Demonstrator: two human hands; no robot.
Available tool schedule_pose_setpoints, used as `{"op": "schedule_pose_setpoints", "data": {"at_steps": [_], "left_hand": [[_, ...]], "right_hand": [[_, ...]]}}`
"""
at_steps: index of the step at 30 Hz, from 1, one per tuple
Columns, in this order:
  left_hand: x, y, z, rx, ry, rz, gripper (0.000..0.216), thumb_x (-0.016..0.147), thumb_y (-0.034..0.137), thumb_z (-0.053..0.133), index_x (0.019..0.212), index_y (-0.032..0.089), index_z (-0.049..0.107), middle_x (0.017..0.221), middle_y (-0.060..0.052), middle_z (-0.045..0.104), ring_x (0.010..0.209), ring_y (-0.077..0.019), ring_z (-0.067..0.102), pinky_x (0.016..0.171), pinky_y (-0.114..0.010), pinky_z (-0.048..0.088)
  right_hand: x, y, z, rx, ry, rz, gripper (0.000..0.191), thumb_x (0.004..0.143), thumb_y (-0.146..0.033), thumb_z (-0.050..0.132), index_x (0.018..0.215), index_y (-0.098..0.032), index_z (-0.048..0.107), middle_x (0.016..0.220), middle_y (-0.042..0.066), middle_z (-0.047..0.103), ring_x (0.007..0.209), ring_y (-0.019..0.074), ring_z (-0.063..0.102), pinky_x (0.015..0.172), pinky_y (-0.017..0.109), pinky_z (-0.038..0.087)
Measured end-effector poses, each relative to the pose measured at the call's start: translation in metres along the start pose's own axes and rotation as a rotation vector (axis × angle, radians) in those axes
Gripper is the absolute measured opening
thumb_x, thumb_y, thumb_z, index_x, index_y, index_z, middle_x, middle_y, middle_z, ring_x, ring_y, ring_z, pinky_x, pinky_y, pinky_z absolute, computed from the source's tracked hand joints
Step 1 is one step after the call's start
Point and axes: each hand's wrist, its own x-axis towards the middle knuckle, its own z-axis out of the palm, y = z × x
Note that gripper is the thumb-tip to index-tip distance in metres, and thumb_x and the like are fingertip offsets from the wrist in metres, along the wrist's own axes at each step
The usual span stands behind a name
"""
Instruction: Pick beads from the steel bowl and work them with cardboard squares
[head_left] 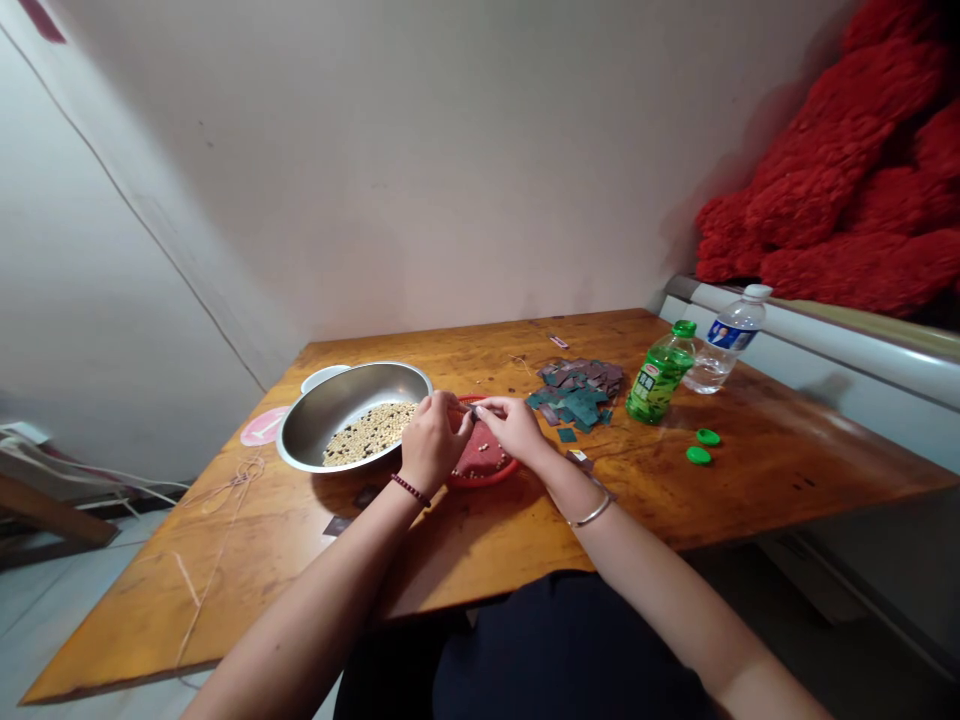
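Note:
My left hand (pixel 436 440) and my right hand (pixel 511 428) meet over a red basket (pixel 480 480). Their fingertips pinch a small dark piece (pixel 472 408) between them; its exact kind is too small to make out. Inside the basket lies reddish material with a few pale beads scattered on it. Left of my left hand a steel bowl (pixel 311 425) stands tilted, holding many pale beads (pixel 375 430) mixed with dark bits. Beyond my right hand is a pile of dark green and brown square scraps (pixel 577 390).
On the right stand a green bottle (pixel 660 375) and a clear water bottle (pixel 724 340), with two green caps (pixel 699 456) nearby. A pink disc (pixel 262 427) and loose string (pixel 225 520) lie left on the wooden table (pixel 277 570). Red fluffy bundles (pixel 840 170) are heaped at the far right.

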Motion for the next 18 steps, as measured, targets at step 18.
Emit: {"op": "schedule_pose_setpoints", "data": {"at_steps": [18], "left_hand": [[-0.0006, -0.0038, 0.0025, 0.022, 0.017, -0.013, 0.026, 0.082, 0.044, 0.054, 0.094, 0.02, 0.051, 0.088, -0.005, 0.063, 0.077, -0.0166, 0.06, 0.061, -0.025, 0.041]], "right_hand": [[0.0001, -0.0004, -0.0002, -0.026, 0.004, -0.009, 0.017, 0.082, -0.025, 0.057, 0.088, -0.018, 0.071, 0.09, 0.006, 0.074, 0.081, 0.0189, 0.069, 0.078, 0.03, 0.054]]}}
